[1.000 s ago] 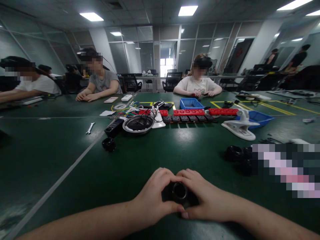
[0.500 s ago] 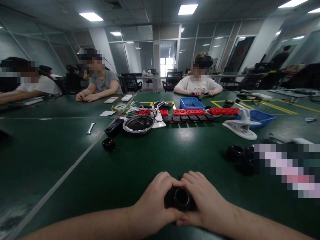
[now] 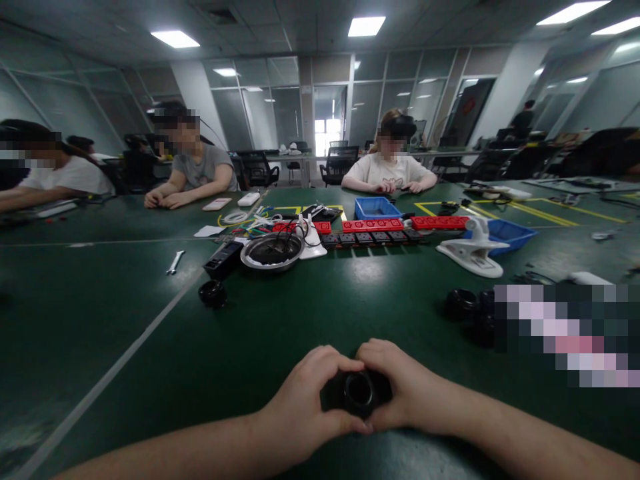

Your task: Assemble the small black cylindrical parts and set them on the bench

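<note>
A black ring-shaped part (image 3: 359, 389) with a round opening facing up is near the front of the green table. My left hand (image 3: 313, 393) curls round its left side, thumb in front and fingers behind. On the right side my right hand (image 3: 400, 387) wraps round the same part. The tips of both thumbs meet in front of it, and the fingertips come close behind it. A similar black part (image 3: 213, 293) stands further off to the left, and another (image 3: 461, 304) lies to the right beside more black pieces.
Across the table are a metal bowl (image 3: 273, 252), red power strips (image 3: 373, 225), a blue bin (image 3: 376, 207), a white clamp base (image 3: 473, 253) and a wrench (image 3: 175, 263). People sit at the far side. A pixelated patch covers the right.
My right hand has shifted its grip slightly, its fingers more curled round the black part. The whole scene has moved a little left as the view turned.
</note>
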The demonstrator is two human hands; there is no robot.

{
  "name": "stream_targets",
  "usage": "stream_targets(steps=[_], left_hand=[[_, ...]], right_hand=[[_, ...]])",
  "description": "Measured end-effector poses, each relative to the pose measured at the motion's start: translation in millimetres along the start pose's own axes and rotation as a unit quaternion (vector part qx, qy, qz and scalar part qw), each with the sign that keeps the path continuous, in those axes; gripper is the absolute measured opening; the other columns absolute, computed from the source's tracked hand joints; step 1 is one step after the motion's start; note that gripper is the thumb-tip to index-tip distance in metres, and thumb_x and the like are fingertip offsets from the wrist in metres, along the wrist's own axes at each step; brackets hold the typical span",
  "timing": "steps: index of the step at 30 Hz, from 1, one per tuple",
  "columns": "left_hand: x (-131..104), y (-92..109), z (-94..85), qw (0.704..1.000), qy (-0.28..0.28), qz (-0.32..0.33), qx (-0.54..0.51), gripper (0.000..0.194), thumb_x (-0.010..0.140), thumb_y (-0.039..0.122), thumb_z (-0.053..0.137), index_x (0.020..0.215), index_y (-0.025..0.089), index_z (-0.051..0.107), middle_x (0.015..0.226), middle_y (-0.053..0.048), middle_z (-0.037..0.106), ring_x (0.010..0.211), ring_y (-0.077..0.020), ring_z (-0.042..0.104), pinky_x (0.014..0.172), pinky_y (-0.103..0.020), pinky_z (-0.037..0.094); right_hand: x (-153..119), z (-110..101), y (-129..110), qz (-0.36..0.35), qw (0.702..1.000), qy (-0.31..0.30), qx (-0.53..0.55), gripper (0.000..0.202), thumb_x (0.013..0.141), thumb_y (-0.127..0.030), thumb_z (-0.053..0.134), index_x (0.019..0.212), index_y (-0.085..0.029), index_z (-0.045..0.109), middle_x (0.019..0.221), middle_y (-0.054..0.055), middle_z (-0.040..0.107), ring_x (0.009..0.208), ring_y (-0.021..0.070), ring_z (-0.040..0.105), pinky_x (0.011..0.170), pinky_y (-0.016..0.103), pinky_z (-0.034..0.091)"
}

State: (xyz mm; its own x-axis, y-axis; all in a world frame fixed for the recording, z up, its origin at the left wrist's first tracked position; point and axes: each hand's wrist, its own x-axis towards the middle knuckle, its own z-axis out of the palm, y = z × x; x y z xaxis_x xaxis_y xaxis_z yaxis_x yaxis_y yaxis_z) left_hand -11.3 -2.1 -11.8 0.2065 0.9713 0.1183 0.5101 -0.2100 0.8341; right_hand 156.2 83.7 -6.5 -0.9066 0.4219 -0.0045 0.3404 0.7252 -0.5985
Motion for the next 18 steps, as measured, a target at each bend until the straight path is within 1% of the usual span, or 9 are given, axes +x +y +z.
stream_targets(steps=[3,6,8,11,13,16,18], left_hand=[[0.8,-1.8,0.4,0.999,0.007,-0.032,0.014,0.049,0.053,0.026,0.078,0.096,0.024,0.055,0.082,0.003,0.049,0.075,-0.0154,0.047,0.065,-0.026,0.039],[1.8,-4.6,0.0,0.999,-0.006,-0.033,0.001,0.049,0.055,0.024,0.076,0.098,0.024,0.054,0.081,0.003,0.046,0.071,-0.0137,0.045,0.062,-0.025,0.038],[2.2,-5.9,-0.4,0.999,-0.019,-0.019,-0.017,0.048,0.059,0.022,0.073,0.102,0.025,0.053,0.083,0.003,0.047,0.072,-0.0133,0.044,0.063,-0.024,0.038],[2.3,-6.2,-0.9,0.999,-0.038,0.005,-0.039,0.049,0.063,0.018,0.070,0.107,0.026,0.051,0.086,0.002,0.047,0.073,-0.0132,0.045,0.065,-0.025,0.039],[2.0,-5.7,-1.1,0.998,-0.047,0.019,-0.044,0.049,0.064,0.017,0.069,0.109,0.026,0.051,0.087,0.001,0.046,0.074,-0.0133,0.046,0.065,-0.025,0.039],[0.9,-5.0,-0.7,0.997,-0.060,0.028,-0.039,0.050,0.063,0.021,0.071,0.108,0.027,0.051,0.088,0.001,0.047,0.075,-0.0138,0.047,0.066,-0.025,0.039],[-0.6,-4.7,0.1,0.997,-0.066,0.023,-0.033,0.050,0.061,0.024,0.073,0.106,0.025,0.052,0.085,0.001,0.047,0.074,-0.0139,0.047,0.065,-0.025,0.039]], right_hand=[[-2.3,12.1,-5.7,0.041,0.995,0.049,-0.080,0.049,0.052,-0.055,0.068,0.077,-0.014,0.056,0.075,0.004,0.052,0.071,0.0199,0.045,0.064,0.033,0.034],[-4.4,13.9,-8.5,0.035,0.993,0.060,-0.096,0.055,0.052,-0.060,0.065,0.083,-0.016,0.056,0.080,0.005,0.053,0.075,0.0216,0.044,0.069,0.036,0.033],[-4.5,7.9,-7.0,0.018,0.997,0.041,-0.067,0.056,0.052,-0.057,0.067,0.090,-0.017,0.056,0.086,0.005,0.052,0.079,0.0217,0.044,0.072,0.036,0.033],[-2.6,-7.2,-1.0,-0.026,0.999,-0.035,0.017,0.049,0.060,-0.046,0.067,0.099,-0.019,0.055,0.091,0.004,0.053,0.085,0.0203,0.045,0.076,0.035,0.033],[-0.7,-15.7,4.0,-0.049,0.995,-0.074,0.054,0.042,0.064,-0.039,0.065,0.100,-0.020,0.056,0.093,0.003,0.054,0.088,0.0192,0.045,0.079,0.034,0.032],[1.2,-18.5,9.2,-0.064,0.993,-0.080,0.055,0.033,0.065,-0.035,0.066,0.093,-0.020,0.059,0.090,0.002,0.054,0.086,0.0179,0.045,0.079,0.033,0.031],[1.0,-13.2,9.0,-0.060,0.995,-0.063,0.040,0.033,0.060,-0.037,0.069,0.085,-0.019,0.059,0.083,0.001,0.055,0.082,0.0172,0.045,0.075,0.032,0.032]])
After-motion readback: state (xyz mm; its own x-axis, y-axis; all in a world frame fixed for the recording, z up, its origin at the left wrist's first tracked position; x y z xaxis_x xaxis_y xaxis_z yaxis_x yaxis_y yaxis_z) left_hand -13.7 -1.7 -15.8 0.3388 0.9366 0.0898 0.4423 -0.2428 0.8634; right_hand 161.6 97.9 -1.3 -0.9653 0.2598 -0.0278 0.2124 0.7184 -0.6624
